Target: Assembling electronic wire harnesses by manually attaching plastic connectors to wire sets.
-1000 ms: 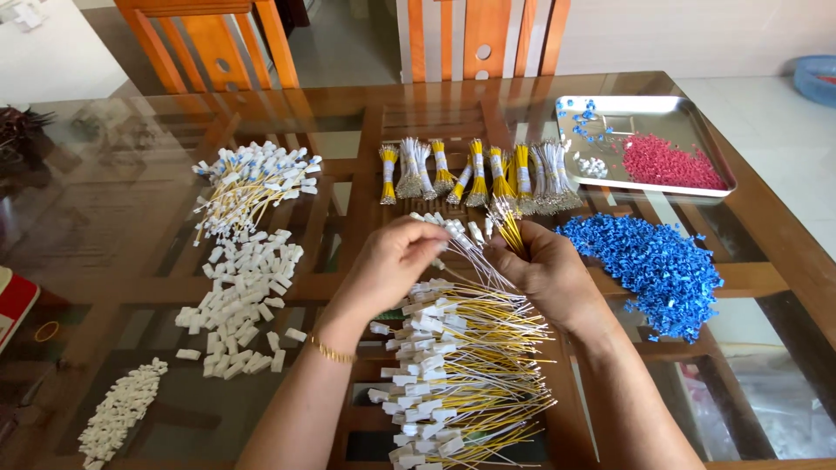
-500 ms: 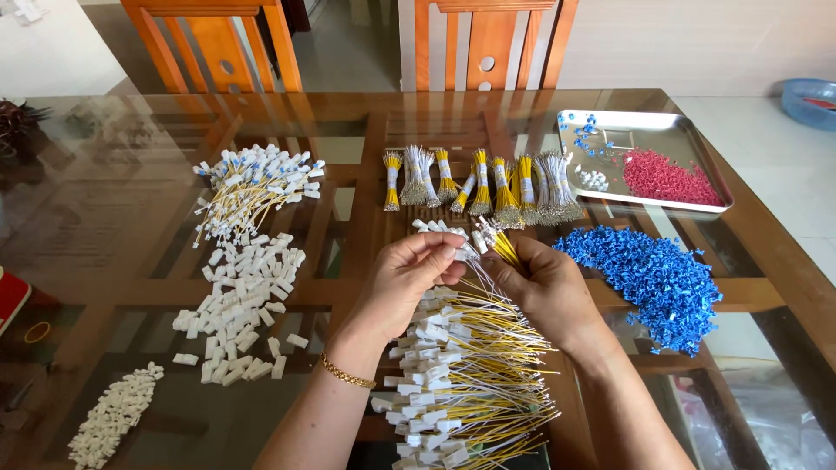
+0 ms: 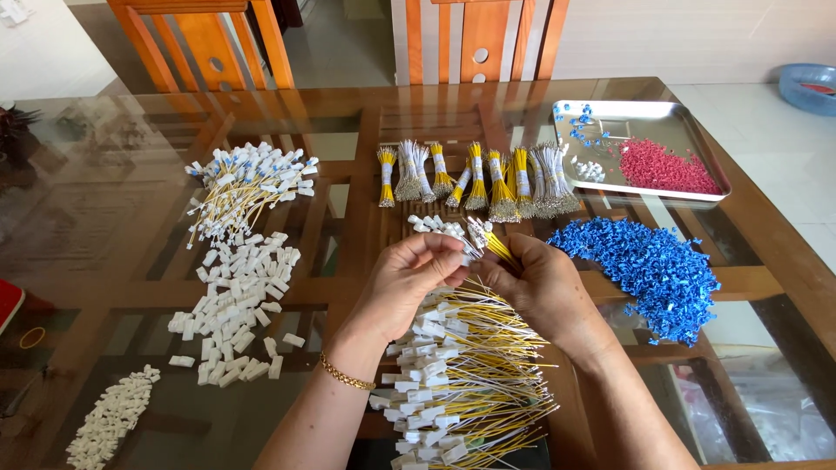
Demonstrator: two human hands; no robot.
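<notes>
1. The work item is a small bundle of thin yellow and white wires with white plastic connector housings (image 3: pixel 466 237), held just above the centre of the frame, over the glass table top (image 3: pixel 131 218).
2. The left hand (image 3: pixel 409 278) closes thumb and fingertips in a pinch on the connector end of this bundle. The right hand (image 3: pixel 540 287) pinches the wire side of the same bundle, fingers curled and pressed together. The two hands touch at the fingertips.
3. Step in hand, as judged from the grip: the connector ends are being aligned or a housing is being seated on the wire ends. Which of the two cannot be told, since the fingers cover the contact point.
4. The next move calls for a steady hold by one hand while the other works a single small part; the wires are thin and flex easily, so the ends must stay level.
5. Directly below the hands, at lower centre, lies a large heap of finished yellow and white wire leads with white connectors (image 3: pixel 461 383).
6. Above the hands, at upper centre, a row of tied bundles of yellow and white terminal wires (image 3: pixel 475 174) lies side by side.
7. To the right lies a pile of small blue plastic housings (image 3: pixel 649 270); behind it, at upper right, a rectangular steel tray (image 3: pixel 640 117) holds a heap of small red plastic parts (image 3: pixel 666 167).
8. To the left lie loose white plastic housings (image 3: pixel 235 305), with a cluster of leads with blue-and-white connectors (image 3: pixel 244 178) above them.
</notes>
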